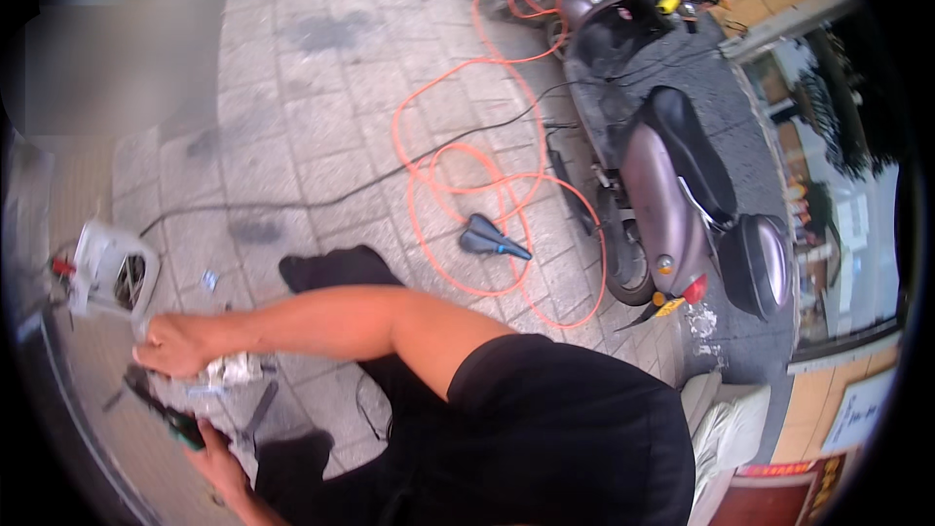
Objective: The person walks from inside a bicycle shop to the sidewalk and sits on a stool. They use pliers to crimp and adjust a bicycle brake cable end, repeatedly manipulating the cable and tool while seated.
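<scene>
At the lower left, my right hand (173, 345) is closed just above the head of a dark tool with a green handle (180, 424); whether anything is in its fingers is hidden. My left hand (219, 458) grips that tool by the handle. A long dark metal piece (258, 414) and a crumpled pale item (234, 370) lie on the paving beside them. A white plastic container (93, 268) with dark contents and something red at its side stands just beyond my hands.
An orange hose (438, 151) lies coiled on the pavers (321, 107), crossed by a black cable (321, 203). A black bicycle saddle (492, 239) lies among the loops. A purple scooter (653, 195) stands at right beside a glass storefront (828, 253).
</scene>
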{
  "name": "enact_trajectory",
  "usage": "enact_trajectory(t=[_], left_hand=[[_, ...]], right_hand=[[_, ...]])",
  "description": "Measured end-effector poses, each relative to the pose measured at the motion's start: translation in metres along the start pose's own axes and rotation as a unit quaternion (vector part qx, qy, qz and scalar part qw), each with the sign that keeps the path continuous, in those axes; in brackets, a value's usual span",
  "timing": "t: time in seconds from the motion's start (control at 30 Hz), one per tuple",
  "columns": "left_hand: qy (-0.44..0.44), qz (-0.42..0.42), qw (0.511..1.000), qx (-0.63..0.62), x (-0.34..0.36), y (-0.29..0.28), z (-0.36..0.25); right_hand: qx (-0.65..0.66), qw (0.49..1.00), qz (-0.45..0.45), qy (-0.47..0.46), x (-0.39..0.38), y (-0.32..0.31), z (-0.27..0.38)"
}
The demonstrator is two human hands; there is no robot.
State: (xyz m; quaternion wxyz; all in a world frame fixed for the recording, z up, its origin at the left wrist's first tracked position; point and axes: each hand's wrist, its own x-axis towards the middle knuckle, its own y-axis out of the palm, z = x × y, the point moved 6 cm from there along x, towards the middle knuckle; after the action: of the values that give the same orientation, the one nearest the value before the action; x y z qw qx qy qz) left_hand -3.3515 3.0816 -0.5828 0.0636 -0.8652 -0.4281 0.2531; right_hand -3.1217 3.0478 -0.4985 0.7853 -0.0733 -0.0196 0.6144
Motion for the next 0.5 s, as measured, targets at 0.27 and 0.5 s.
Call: enact_trajectory(t=[0.27,0.5], left_hand=[[0.040,-0.020,0.999,-0.018,0.035,0.003,0.037],[0.045,-0.009,0.999,0.008,0.031,0.015,0.025]], right_hand=[[-0.183,0.937,-0.161,-0.251,0.001,-0.010,-0.015],[0.182,0.968,0.057,0.161,0.002,-0.015,-0.034]])
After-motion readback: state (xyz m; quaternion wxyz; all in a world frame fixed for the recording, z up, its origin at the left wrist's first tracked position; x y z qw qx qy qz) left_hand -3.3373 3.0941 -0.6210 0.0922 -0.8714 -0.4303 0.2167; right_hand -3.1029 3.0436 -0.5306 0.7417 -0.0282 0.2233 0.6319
